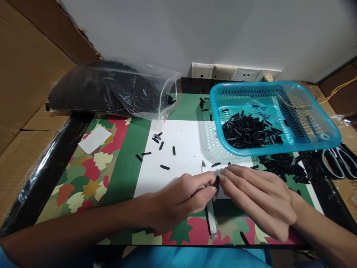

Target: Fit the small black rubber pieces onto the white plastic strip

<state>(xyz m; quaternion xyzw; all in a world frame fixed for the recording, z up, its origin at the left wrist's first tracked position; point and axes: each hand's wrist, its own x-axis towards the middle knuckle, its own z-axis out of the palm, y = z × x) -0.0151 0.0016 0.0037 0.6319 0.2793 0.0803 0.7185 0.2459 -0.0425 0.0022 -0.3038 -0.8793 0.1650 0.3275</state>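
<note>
Black piece (216, 181) sits at the fingertips of the left hand (192, 195), clamped between thumb and index finger, both closed on it. Only its middle shows, at the thumb-tip end of the grip, facing the other hand. Long axis looks steep, slightly tilted, upper end leaning away from the person and a bit right; ends partly hidden, so exact direction can't be told. Right hand (259, 190) is just beside it, palm down, fingers stretched and together, fingertips pointing at the piece; thumb hidden, can't tell if it grips anything.

White-wrapped stick (211, 219) runs under the left hand, dark pointed tip facing away from the person, tail on the patterned near edge of the mat (119, 163). Beyond the hands, loose black pieces (165, 167) lie scattered at mixed angles on and around the white sheet (189, 145). To the right, a pile (287, 167) of similar pieces by the near side of the blue basket (264, 152); scissors (331, 163) right of the pile. Basket holds a heap (248, 130) of them. Far left, clear zip bag (108, 89) with dark contents. Sockets (247, 75) on the wall (167, 29) behind.
</note>
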